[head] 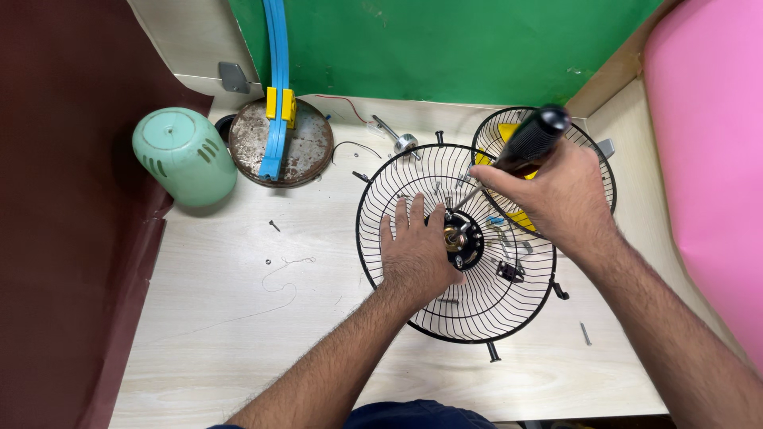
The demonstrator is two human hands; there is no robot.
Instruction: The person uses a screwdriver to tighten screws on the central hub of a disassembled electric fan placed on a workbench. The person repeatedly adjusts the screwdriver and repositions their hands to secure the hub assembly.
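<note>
A black wire fan guard (pixel 469 310) lies flat on the pale wooden table (pixel 238 334). My left hand (pixel 415 253) rests palm down on its wires, fingers spread, just left of the black hub with a brass centre (pixel 458 237). My right hand (pixel 560 195) grips a screwdriver by its black handle (pixel 534 141); the thin shaft slants down to the hub. A second wire guard (pixel 592 151) lies behind, partly under my right hand, with a yellow part (pixel 502 133) inside it.
A mint-green plastic motor cover (pixel 184 156) stands at the back left beside a rusty round base (pixel 300 147) with a blue and yellow stand. Loose screws (pixel 273 226), a thin wire (pixel 286 274) and a small metal part (pixel 404 142) lie about. A green wall is behind, a pink surface right.
</note>
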